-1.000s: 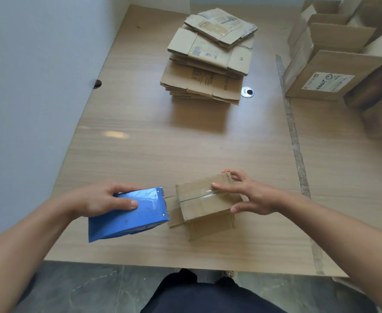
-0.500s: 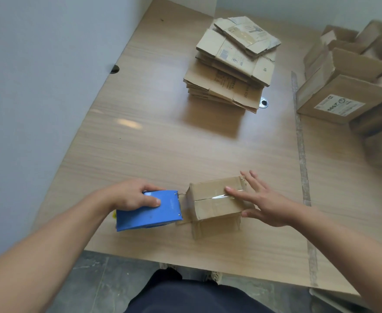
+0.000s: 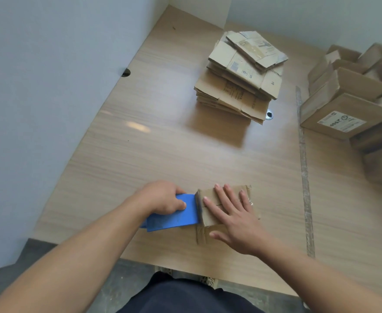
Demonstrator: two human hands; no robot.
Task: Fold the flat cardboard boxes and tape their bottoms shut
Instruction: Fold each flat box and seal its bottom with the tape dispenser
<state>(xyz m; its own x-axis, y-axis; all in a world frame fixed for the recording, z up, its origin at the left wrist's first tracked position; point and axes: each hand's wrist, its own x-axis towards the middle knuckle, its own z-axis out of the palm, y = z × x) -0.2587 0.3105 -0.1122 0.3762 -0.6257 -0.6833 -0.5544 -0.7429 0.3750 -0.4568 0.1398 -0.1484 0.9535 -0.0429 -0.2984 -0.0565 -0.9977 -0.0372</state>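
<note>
Under your flat, spread right hand: small box; beside it, your left hand gripped the blue tape dispenser.

Table: pale wood-grain laminate, smooth, slight sheen, glare patch toward left edge. Small box at near edge: brown matt cardboard, clear glossy tape on top. Blue dispenser: smooth, dull finish, material unclear. Flat stack mid-table: worn matt cardboard. Right-edge boxes: matt cardboard, white paper label. Shiny metal grommet.
</note>
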